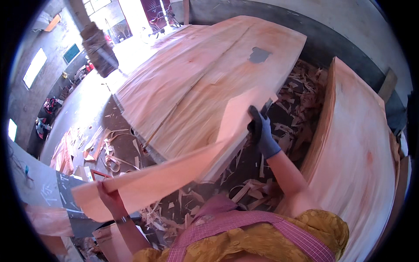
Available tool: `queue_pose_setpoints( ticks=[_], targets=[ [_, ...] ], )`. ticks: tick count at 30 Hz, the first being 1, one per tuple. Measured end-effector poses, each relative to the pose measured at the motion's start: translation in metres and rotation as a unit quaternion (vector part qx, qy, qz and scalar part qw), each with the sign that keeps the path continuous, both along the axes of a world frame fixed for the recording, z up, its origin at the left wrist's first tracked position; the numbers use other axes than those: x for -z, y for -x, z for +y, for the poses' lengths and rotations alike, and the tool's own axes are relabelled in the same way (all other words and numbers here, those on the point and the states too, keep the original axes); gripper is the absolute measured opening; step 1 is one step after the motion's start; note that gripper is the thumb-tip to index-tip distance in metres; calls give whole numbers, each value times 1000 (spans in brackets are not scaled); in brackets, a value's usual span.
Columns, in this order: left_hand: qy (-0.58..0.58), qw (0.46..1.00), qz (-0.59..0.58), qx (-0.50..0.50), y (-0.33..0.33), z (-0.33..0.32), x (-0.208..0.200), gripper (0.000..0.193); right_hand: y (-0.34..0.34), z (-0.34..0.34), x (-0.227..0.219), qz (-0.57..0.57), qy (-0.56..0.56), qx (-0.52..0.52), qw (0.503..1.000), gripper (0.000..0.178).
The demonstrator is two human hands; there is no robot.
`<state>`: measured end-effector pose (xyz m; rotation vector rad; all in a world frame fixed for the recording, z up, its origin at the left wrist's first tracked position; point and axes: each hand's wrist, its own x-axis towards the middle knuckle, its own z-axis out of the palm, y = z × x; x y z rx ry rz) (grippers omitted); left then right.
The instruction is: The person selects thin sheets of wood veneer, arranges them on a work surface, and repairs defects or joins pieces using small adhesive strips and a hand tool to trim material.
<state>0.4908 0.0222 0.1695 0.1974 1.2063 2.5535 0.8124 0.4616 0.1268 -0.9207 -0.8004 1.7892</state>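
A long, pale strip of wood veneer (174, 172) stretches slantwise in front of me, bent upward toward its far right end. My left hand (111, 197), bare and with a band on its wrist, is closed on the strip's near left end. At the strip's right side, my right hand (261, 129) wears a blue-grey glove with dark fingers and grips the edge. A dark bit sticks up by the gloved fingertips; whether it is a finger or a tool I cannot tell. Beyond the strip lies a broad stack of veneer sheets (196, 83), its top sheet torn through by a hole.
To my right stands another tall veneer stack (353, 144). Veneer scraps (301, 91) litter the floor between the stacks and around my feet. A wrapped post (99, 48) rises at the far left. A bicycle (163, 19) stands by the bright doorway.
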Motion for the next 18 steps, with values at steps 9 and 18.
queue_pose_setpoints(
  ticks=[9, 18],
  targets=[
    [-19, 995, 77, -68, 34, 295, -1, 21, 55, 350, -2, 50, -26, -70, 996, 29],
    [-17, 988, 82, -130, -5, 503, -2, 26, 73, 601, -57, 5, -85, -111, 990, 33]
  ],
)
